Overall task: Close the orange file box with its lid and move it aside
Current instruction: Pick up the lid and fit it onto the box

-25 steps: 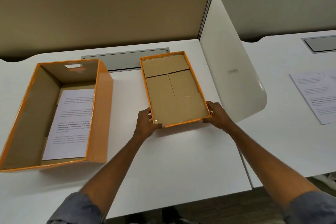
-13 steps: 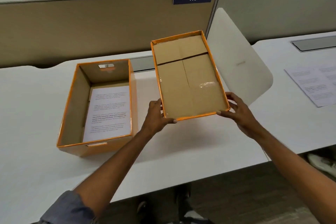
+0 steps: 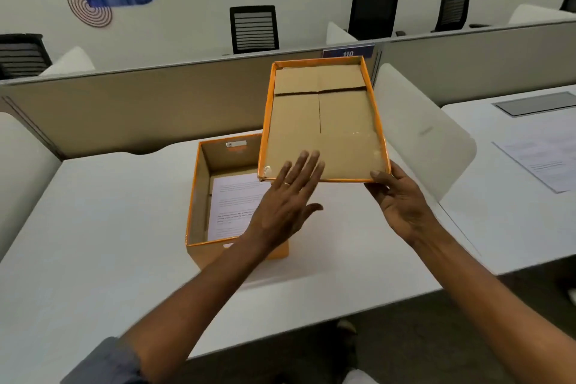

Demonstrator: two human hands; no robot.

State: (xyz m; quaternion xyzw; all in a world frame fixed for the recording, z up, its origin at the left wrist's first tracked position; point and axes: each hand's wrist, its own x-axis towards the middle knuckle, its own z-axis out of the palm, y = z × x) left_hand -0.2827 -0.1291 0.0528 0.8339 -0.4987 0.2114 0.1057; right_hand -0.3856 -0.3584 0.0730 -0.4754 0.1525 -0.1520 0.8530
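The orange file box [image 3: 199, 193] stands open on the white desk, with a printed sheet [image 3: 232, 206] lying inside it. The orange lid [image 3: 321, 121] is in the air, tilted, its brown cardboard inside facing me, above and to the right of the box. My right hand [image 3: 402, 203] grips the lid's near right corner from below. My left hand [image 3: 286, 196] is flat with fingers spread, its fingertips lying over the lid's near left edge; it does not grip the lid. My left forearm hides the box's near right corner.
A white rounded divider [image 3: 420, 134] stands right of the lid between two desks. Papers [image 3: 542, 162] lie on the right desk [image 3: 514, 227]. A tan partition [image 3: 140, 103] runs behind the desk [image 3: 93, 243], with office chairs [image 3: 254, 28] beyond it.
The lid has risen from the desk and shifted left toward the box. My left hand has let go of the lid's corner and spread flat. The camera has tilted upward.
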